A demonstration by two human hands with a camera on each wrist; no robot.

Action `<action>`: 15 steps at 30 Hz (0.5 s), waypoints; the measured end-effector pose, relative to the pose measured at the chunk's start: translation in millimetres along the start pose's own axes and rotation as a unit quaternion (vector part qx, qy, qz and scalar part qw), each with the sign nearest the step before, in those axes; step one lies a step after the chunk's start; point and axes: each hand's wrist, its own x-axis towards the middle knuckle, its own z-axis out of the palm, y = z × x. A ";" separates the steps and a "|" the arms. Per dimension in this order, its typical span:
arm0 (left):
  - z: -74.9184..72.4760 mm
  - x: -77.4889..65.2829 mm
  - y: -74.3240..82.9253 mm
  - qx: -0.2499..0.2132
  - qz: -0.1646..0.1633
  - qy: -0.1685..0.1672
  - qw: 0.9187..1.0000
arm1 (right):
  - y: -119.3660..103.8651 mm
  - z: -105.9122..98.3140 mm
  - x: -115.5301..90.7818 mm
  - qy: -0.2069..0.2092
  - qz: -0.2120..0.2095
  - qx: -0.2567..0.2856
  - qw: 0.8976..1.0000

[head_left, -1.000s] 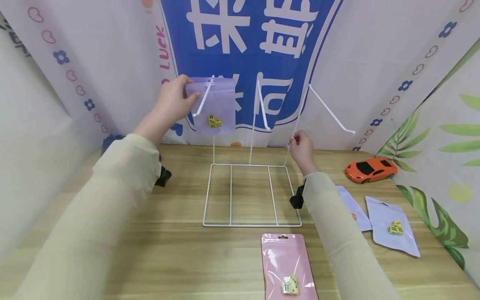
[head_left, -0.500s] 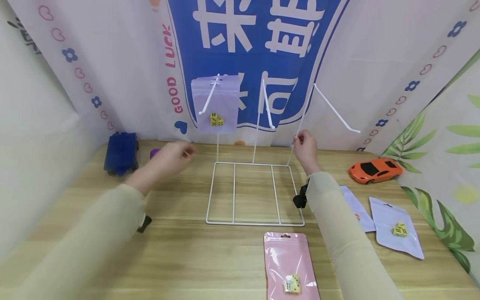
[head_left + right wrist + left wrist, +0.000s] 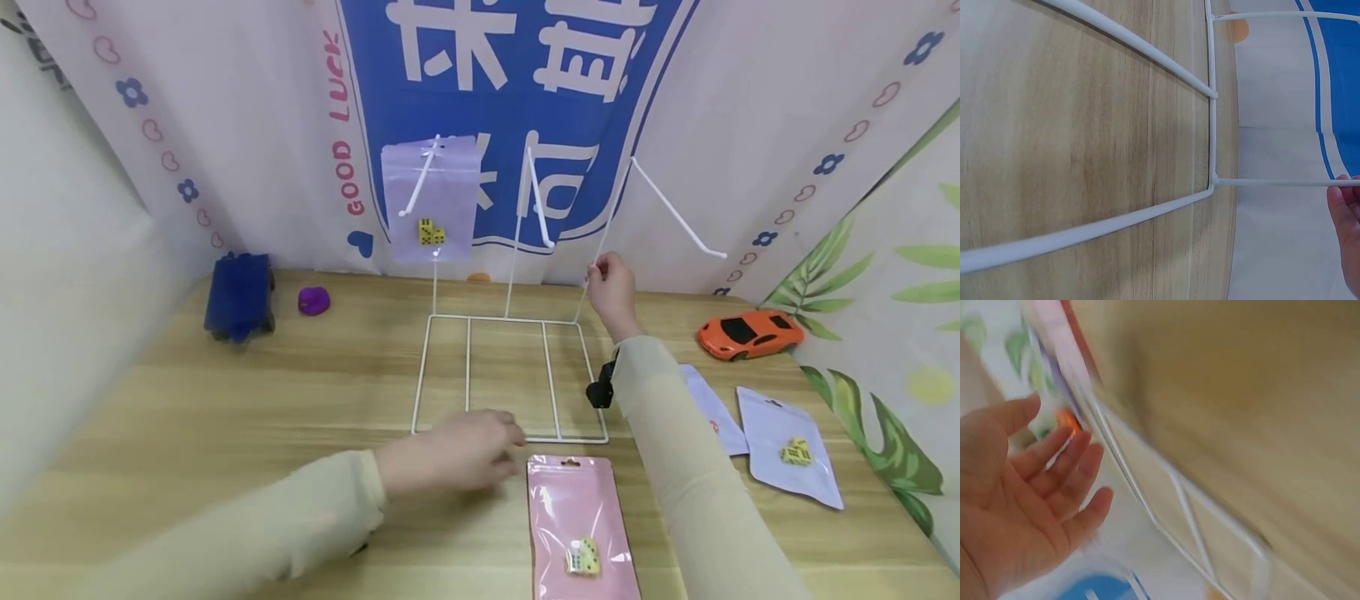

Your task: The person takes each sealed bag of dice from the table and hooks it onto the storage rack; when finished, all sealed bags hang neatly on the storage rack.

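My left hand [image 3: 463, 450] is over the front edge of the white wire rack [image 3: 506, 318], just left of a pink zip pouch [image 3: 558, 508] with dice showing through it. In the left wrist view its fingers [image 3: 1075, 469] are loosely bent and hold nothing. My right hand [image 3: 611, 290] pinches the rack's right upright, and the right wrist view shows fingertips [image 3: 1340, 194] on that thin rod [image 3: 1272, 182]. A purple pouch [image 3: 408, 183] with yellow dice hangs on the left hook. The middle hook [image 3: 540, 200] and right hook [image 3: 675, 212] are bare.
Two purple pouches lie at the right, the nearer with dice [image 3: 787, 425], the other partly behind my right sleeve [image 3: 690, 450]. An orange toy car [image 3: 750, 333] sits behind them. A blue toy vehicle [image 3: 240, 296] and a small purple object [image 3: 313, 300] stand back left.
My left hand has let go of the hanging purple pouch and moved down and right toward the pink pouch. The right hand has stayed on the upright.
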 end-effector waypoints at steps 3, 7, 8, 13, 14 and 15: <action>8.5 15.3 25.1 0.058 -0.024 -0.012 0.998 | -1.1 -1.1 1.6 0.000 -0.001 -0.001 1.000; 19.4 25.7 40.6 0.110 -0.080 -0.033 0.990 | -1.2 -1.4 2.0 -0.008 0.003 0.002 1.000; 22.2 26.3 42.5 0.122 -0.087 -0.036 0.988 | -1.0 -1.4 2.0 -0.008 0.004 0.004 1.000; 34.1 26.5 46.8 0.167 -0.099 -0.032 0.981 | 0.2 -0.8 1.6 -0.001 0.001 0.005 1.000; 35.6 26.4 47.0 0.173 -0.099 -0.029 0.980 | 0.3 -0.7 1.5 0.001 0.000 0.003 1.000; 36.7 26.5 46.9 0.173 -0.097 -0.027 0.980 | 0.3 -0.7 1.3 0.002 -0.001 0.003 1.000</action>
